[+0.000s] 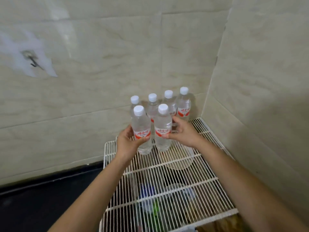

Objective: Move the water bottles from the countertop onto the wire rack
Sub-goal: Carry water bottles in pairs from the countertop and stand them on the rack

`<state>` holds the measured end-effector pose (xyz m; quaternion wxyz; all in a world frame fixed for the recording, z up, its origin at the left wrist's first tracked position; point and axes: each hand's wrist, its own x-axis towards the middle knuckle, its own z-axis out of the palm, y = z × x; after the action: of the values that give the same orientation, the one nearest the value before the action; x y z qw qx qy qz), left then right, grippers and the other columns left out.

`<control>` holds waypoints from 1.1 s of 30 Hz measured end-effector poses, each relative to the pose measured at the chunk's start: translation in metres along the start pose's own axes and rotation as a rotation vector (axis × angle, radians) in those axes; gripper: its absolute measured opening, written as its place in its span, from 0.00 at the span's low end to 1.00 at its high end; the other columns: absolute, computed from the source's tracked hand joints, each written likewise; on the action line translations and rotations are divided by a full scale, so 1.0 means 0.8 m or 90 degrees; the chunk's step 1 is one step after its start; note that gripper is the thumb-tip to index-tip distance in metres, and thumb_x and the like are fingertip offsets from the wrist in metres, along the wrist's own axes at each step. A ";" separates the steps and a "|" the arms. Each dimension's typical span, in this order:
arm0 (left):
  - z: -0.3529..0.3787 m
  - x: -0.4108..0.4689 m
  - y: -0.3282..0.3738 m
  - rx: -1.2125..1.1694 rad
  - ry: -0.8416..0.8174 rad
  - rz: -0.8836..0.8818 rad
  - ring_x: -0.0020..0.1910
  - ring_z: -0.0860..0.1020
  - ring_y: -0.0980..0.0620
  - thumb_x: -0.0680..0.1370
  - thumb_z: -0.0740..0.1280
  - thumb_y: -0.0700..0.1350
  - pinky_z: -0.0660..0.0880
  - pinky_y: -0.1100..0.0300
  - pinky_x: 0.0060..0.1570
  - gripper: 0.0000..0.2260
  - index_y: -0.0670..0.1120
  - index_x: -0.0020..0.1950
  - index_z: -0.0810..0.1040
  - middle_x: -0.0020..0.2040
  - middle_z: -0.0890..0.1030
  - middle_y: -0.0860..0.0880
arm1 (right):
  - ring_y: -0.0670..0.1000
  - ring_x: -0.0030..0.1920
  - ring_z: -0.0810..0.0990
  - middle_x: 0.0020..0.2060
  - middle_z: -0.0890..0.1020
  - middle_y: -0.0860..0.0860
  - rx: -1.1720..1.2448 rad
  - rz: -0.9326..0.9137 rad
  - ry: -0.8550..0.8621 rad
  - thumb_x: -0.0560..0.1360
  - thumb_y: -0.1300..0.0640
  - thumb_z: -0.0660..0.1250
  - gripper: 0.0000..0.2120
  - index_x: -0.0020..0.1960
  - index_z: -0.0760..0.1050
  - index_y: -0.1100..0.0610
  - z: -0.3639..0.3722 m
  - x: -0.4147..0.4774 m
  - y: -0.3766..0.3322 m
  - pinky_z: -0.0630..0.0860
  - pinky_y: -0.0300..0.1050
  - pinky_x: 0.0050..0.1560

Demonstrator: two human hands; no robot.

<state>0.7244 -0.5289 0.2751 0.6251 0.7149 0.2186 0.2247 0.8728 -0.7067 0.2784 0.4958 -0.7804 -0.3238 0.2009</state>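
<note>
Several clear water bottles with white caps and red labels stand on the white wire rack (168, 171) in the tiled corner. A back row (183, 104) lines the wall. In front of it, my left hand (127, 142) grips one bottle (141, 129) around its label and lower body. My right hand (182, 131) grips a second bottle (163, 126) beside it, thumb on the label. Both front bottles stand upright with their bases at the rack's wires; whether they touch the wires is unclear.
Tiled walls close the rack in at the back and right. A dark countertop (41, 198) lies to the left, below the rack. Blurred items, one blue and one green, show through the wires underneath. A metal hook (31, 59) sticks to the left wall.
</note>
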 end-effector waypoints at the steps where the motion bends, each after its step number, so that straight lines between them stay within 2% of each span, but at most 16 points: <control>1: 0.002 0.001 -0.002 0.006 0.005 -0.007 0.50 0.84 0.59 0.68 0.78 0.34 0.81 0.61 0.51 0.24 0.50 0.61 0.79 0.53 0.86 0.52 | 0.50 0.70 0.76 0.69 0.78 0.46 0.013 0.009 -0.020 0.66 0.57 0.82 0.41 0.74 0.69 0.48 0.002 0.006 0.004 0.76 0.60 0.68; 4: 0.007 0.002 -0.015 0.044 0.028 -0.008 0.51 0.83 0.61 0.70 0.78 0.36 0.81 0.60 0.52 0.23 0.50 0.61 0.78 0.53 0.85 0.53 | 0.49 0.71 0.74 0.69 0.75 0.44 0.056 0.005 -0.042 0.70 0.61 0.79 0.42 0.78 0.63 0.48 0.010 0.013 0.011 0.74 0.52 0.70; 6: 0.011 0.000 -0.026 0.070 0.039 -0.004 0.52 0.83 0.61 0.70 0.79 0.39 0.81 0.62 0.52 0.24 0.49 0.63 0.77 0.54 0.85 0.54 | 0.47 0.70 0.74 0.69 0.75 0.42 0.071 -0.003 -0.014 0.72 0.58 0.77 0.41 0.78 0.60 0.44 0.019 0.010 0.016 0.74 0.48 0.69; 8: 0.013 -0.004 -0.039 0.095 0.032 -0.019 0.53 0.83 0.60 0.69 0.80 0.40 0.80 0.65 0.51 0.26 0.50 0.64 0.77 0.54 0.85 0.55 | 0.46 0.70 0.75 0.71 0.75 0.44 0.051 0.001 0.005 0.72 0.52 0.77 0.39 0.78 0.61 0.43 0.030 0.005 0.026 0.75 0.50 0.68; 10: 0.015 -0.007 -0.058 0.132 0.020 -0.037 0.54 0.83 0.59 0.69 0.80 0.39 0.80 0.62 0.55 0.26 0.49 0.65 0.77 0.55 0.85 0.56 | 0.47 0.68 0.77 0.71 0.76 0.45 0.010 0.025 -0.003 0.72 0.49 0.77 0.37 0.76 0.64 0.46 0.038 -0.004 0.038 0.76 0.52 0.67; 13: 0.016 -0.013 -0.082 0.139 -0.010 -0.073 0.57 0.82 0.59 0.74 0.75 0.38 0.79 0.60 0.60 0.20 0.50 0.63 0.79 0.54 0.84 0.59 | 0.49 0.66 0.79 0.69 0.77 0.46 -0.042 0.071 -0.019 0.74 0.49 0.74 0.33 0.76 0.65 0.47 0.052 -0.018 0.055 0.77 0.44 0.62; 15: 0.017 -0.017 -0.093 0.126 -0.015 -0.058 0.56 0.81 0.64 0.77 0.72 0.39 0.77 0.65 0.60 0.17 0.52 0.63 0.78 0.55 0.84 0.62 | 0.49 0.64 0.80 0.66 0.80 0.46 -0.067 0.080 0.011 0.77 0.48 0.72 0.30 0.76 0.65 0.44 0.064 -0.021 0.064 0.78 0.47 0.61; 19: 0.019 -0.011 -0.107 0.094 -0.009 -0.062 0.62 0.79 0.64 0.79 0.70 0.42 0.75 0.71 0.57 0.20 0.51 0.71 0.75 0.62 0.82 0.59 | 0.48 0.62 0.81 0.63 0.82 0.45 -0.115 0.069 0.037 0.79 0.45 0.67 0.29 0.78 0.62 0.40 0.079 -0.013 0.070 0.79 0.54 0.62; 25: 0.022 0.003 -0.113 0.084 0.003 -0.081 0.64 0.77 0.62 0.80 0.68 0.43 0.72 0.61 0.64 0.22 0.52 0.74 0.72 0.64 0.81 0.59 | 0.51 0.63 0.81 0.63 0.82 0.47 -0.177 0.079 0.043 0.81 0.47 0.66 0.30 0.80 0.58 0.40 0.086 -0.004 0.078 0.78 0.55 0.64; 30: 0.022 0.002 -0.114 0.112 0.000 -0.083 0.65 0.77 0.60 0.80 0.68 0.45 0.72 0.55 0.68 0.22 0.54 0.74 0.71 0.65 0.80 0.58 | 0.52 0.61 0.81 0.61 0.83 0.49 -0.210 0.092 0.033 0.82 0.46 0.64 0.31 0.80 0.55 0.38 0.087 0.002 0.088 0.77 0.51 0.60; 33: 0.019 -0.004 -0.103 0.139 0.001 -0.099 0.65 0.77 0.58 0.80 0.69 0.46 0.73 0.52 0.68 0.22 0.55 0.74 0.71 0.66 0.80 0.57 | 0.52 0.69 0.76 0.71 0.75 0.50 -0.149 0.080 0.017 0.82 0.50 0.65 0.37 0.82 0.47 0.42 0.090 -0.004 0.085 0.73 0.50 0.65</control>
<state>0.7284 -0.5325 0.1912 0.5586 0.7596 0.2969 0.1510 0.8454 -0.6829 0.1860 0.3924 -0.8541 -0.2890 0.1819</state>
